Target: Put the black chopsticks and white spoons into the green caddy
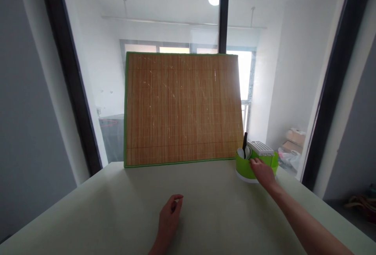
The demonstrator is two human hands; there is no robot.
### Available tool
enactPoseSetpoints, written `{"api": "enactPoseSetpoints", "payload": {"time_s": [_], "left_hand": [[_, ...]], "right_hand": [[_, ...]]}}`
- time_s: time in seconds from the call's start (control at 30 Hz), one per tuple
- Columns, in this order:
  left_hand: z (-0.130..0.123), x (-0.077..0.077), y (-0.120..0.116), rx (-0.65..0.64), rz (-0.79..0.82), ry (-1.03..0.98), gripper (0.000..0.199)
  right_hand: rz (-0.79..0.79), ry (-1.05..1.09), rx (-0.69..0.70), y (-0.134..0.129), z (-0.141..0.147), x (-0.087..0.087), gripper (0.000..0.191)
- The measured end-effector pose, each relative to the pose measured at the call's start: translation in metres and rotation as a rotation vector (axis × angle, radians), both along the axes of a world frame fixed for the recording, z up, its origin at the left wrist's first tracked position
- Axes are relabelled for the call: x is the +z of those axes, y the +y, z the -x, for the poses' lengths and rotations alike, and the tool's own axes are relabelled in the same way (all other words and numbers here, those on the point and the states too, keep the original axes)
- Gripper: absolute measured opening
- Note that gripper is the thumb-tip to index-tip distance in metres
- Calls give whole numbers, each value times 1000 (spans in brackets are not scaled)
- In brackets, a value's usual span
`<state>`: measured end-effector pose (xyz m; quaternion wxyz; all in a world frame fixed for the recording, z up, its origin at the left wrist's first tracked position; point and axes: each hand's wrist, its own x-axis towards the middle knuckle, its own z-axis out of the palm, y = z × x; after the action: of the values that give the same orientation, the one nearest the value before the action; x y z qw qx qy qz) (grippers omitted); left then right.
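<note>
My right hand reaches to the right end of the table. Its fingers are bent over the front rim of a bright green utensil holder with a white base. White spoons and a black handle stick up from the holder's left side. A white slotted rack tops its right part. Nearer to me, my left hand is just above or on the table, I cannot tell which. Its fingers are curled, the thumb and forefinger tips close together, and no object shows in them.
Behind the white table a brown bamboo mat with green edging stands upright against the glass. Dark window frame posts rise around it. Beyond the glass, cardboard boxes and a plastic bag lie at the right.
</note>
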<state>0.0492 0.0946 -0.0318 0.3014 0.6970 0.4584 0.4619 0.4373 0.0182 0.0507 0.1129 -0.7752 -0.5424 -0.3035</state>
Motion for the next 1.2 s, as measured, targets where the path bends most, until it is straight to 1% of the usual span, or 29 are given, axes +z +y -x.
{"api": "enactPoseSetpoints", "payload": {"time_s": [0.03,0.13,0.27,0.33,0.4,0.5,0.6,0.73,0.77,0.8,0.87,0.93,1.0,1.1,1.2], "left_hand": [[0,0,0,-5,0,7,48],[-1,-1,1,-11,-3,36,48],[-2,-4,3,-22,-13,91,51],[-2,-6,4,-27,-16,112,50],[-2,-7,4,-32,-10,129,48],[-3,-7,2,-68,1,146,44],[-6,-8,-1,-142,12,181,40],[-8,-11,-4,-194,-6,273,38],[-8,-12,-4,-198,-11,301,37],[-9,-12,-6,-203,-13,329,37],[-9,-12,-9,-213,-18,384,35],[-9,-10,-12,-228,-28,437,34],[-9,-8,-16,-235,-45,497,33],[-10,-9,-19,-229,-91,595,31],[-11,-12,-19,-227,-147,674,30]], "right_hand": [[16,10,-21,-1,-8,1,34],[59,45,-83,-4,-27,3,18],[90,86,-119,-6,-37,6,23],[81,93,-110,-7,-36,8,20],[51,95,-86,-9,-29,10,27],[5,100,-17,-14,-3,7,37],[25,102,130,-23,42,-6,35],[127,101,404,-37,117,-38,27],[160,139,519,-40,134,-48,25],[195,171,601,-43,148,-57,23],[249,205,679,-45,169,-72,17],[298,231,712,-45,178,-84,15],[297,265,713,-44,179,-90,17],[258,322,704,-43,175,-94,21],[268,315,701,-43,174,-95,20]]}}
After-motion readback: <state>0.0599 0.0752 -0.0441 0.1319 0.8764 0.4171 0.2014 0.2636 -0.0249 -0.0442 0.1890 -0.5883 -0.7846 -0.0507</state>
